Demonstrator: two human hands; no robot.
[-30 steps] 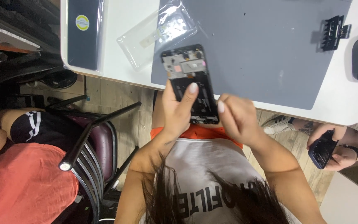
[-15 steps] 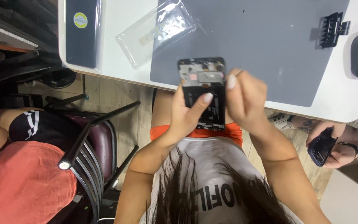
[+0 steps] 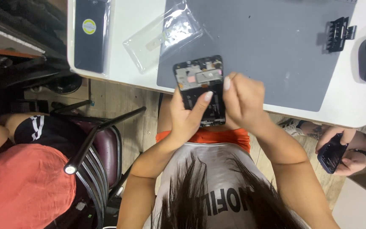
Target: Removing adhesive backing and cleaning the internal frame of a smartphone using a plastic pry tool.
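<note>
While both hands point(image 3: 217, 108) grip it, the flat black opened phone point(image 3: 200, 85) shows bare metal

You have a single view, from the camera on your head, looking steeply down past your hair and chest. It sits close above your hands, with the white worktop point(image 3: 140, 80) edge running across the upper frame.
</note>
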